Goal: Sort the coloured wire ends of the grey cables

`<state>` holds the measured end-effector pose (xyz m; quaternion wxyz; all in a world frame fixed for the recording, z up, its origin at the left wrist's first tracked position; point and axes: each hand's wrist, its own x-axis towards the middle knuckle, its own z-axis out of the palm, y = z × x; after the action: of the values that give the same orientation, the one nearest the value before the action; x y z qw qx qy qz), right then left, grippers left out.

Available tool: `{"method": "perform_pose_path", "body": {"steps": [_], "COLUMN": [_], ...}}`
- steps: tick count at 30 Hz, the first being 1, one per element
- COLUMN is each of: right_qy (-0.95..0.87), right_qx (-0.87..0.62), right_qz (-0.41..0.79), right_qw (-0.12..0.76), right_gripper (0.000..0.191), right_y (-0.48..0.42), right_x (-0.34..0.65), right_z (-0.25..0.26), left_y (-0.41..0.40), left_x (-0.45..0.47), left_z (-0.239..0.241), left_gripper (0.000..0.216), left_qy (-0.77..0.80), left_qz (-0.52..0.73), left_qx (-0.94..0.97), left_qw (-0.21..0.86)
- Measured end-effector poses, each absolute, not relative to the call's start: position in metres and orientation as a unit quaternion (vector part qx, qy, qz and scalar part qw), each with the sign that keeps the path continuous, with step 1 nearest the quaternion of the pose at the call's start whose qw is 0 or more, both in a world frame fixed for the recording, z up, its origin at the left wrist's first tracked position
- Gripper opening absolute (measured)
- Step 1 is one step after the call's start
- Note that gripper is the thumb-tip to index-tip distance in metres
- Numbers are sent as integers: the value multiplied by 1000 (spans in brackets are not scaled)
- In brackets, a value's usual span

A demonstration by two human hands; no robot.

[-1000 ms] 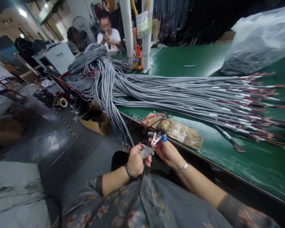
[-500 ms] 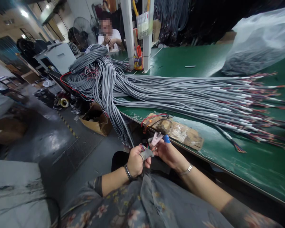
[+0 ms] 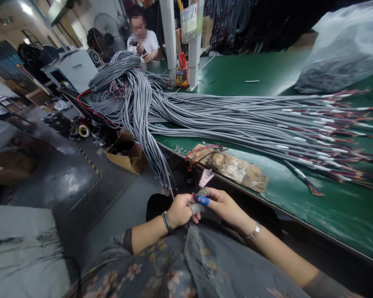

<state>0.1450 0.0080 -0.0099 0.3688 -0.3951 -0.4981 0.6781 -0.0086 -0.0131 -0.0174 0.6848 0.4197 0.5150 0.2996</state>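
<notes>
My left hand [image 3: 179, 211] is closed around the end of a grey cable, its thumb wrapped in a grey cover. Thin coloured wires [image 3: 194, 198] show between the two hands, mostly hidden by fingers. My right hand [image 3: 225, 207] meets it from the right, thumb and forefinger pinched on the wires; a blue cover [image 3: 203, 200] is on one digit and a greyish one on another. From the large bundle of grey cables [image 3: 143, 99], a hanging part drops off the table edge to just behind my left hand.
Stripped cable ends [image 3: 323, 140] spread over the green table [image 3: 236, 66]. A worn wooden board [image 3: 236, 167] lies at its near edge, beside a pale pink piece [image 3: 206, 177]. A plastic bag [image 3: 338, 54], white posts [image 3: 194, 54], a cardboard box [image 3: 127, 155] and a seated person [image 3: 147, 41] are around.
My right hand has closed in toward the left hand; its blue-covered digit, raised before, now presses down at the wires. My left hand stays nearly in place. The view has shifted slightly.
</notes>
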Motion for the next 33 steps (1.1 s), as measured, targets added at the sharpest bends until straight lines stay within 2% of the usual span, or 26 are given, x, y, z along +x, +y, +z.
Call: {"method": "perform_pose_path", "body": {"steps": [8,20,24,28,33], "right_qy": [-392,-391,-412,-385,-322], "right_qx": [-403,-428,-431,-457,-446], "right_qz": [736,713,684,691,714], "right_qw": [377,394,420,407,433], "right_gripper": [38,40,36,36,41], "right_y": [3,-1,-1,-1,-1], "right_x": [148,139,137,133,133], "right_z": [-19,-17,-16,-21,-26], "left_y": [-12,-13,-15,-16,-15], "left_x": [-5,-7,-8,-9,-9], "left_z": [-13,-18,-14,-10,-16], "left_gripper": [42,43,43,40,41], "left_qy": [515,528,518,507,509], "left_qz": [405,435,389,340,388], "left_qx": [337,327,377,431,379], "left_qw": [676,652,662,665,669]}}
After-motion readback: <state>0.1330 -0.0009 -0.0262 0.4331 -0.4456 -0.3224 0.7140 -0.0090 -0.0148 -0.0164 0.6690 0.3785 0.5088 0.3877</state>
